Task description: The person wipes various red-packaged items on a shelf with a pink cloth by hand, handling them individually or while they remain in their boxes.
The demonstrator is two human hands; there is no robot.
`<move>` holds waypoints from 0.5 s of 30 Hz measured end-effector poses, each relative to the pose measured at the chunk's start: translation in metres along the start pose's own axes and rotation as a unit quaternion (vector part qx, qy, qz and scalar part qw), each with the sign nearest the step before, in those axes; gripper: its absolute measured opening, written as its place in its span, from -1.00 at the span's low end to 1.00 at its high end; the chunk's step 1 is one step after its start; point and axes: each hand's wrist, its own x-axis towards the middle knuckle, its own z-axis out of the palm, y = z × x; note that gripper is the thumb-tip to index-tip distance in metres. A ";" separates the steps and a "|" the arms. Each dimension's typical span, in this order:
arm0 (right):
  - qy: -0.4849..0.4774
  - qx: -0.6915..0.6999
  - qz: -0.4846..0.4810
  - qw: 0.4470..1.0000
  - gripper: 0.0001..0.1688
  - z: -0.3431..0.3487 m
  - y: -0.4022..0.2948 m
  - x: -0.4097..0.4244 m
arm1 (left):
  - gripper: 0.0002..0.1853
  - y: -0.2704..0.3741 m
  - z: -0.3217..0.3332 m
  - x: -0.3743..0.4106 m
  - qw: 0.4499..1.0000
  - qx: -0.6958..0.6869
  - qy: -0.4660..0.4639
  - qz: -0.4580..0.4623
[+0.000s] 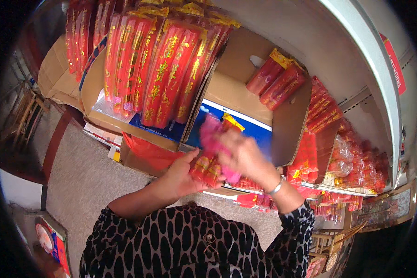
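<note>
My left hand [182, 173] is closed around the lower end of a red candle pack [206, 170] with gold decoration, held over the front edge of an open cardboard box [243, 80]. Against the pack's upper part, my right hand [241, 153] holds a bunched pink cloth [211, 133]; the hand is blurred by motion. A yellow wrapper end [233, 121] sticks out above the pack. Inside the box, two short red packs [276, 81] lean at the back right, and a blue panel [257, 130] covers its bottom.
Left of the box, another carton [97, 80] holds several tall red packs with gold writing [168, 73]. More red packs [323, 104] fill the shelf to the right, below a white shelf edge [371, 45]. Wooden stools [26, 111] stand on the floor at far left.
</note>
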 end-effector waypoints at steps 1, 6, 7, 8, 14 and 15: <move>0.025 -0.011 0.009 1.000 -0.61 0.004 0.020 0.004 | -0.31 0.000 -0.002 0.000 0.999 -0.009 -0.032 -0.003; 0.014 -0.064 0.123 0.990 -0.64 -0.003 0.044 0.014 | -0.26 0.001 -0.015 -0.002 0.987 -0.001 -0.156 -0.036; -0.010 -0.044 0.112 0.993 -0.65 -0.005 0.031 0.014 | -0.26 0.004 -0.014 -0.005 0.987 0.022 -0.157 -0.034; -0.034 -0.025 0.101 0.994 -0.66 -0.006 0.016 0.012 | -0.26 0.006 -0.015 -0.006 0.986 0.030 -0.159 -0.034; -0.035 0.037 0.012 0.999 -0.49 -0.011 -0.059 0.001 | -0.29 0.024 -0.009 -0.009 0.983 0.122 -0.136 -0.025; -0.021 0.029 0.042 0.998 -0.50 -0.007 -0.050 0.002 | -0.31 0.028 -0.014 -0.011 0.984 0.088 -0.145 -0.054</move>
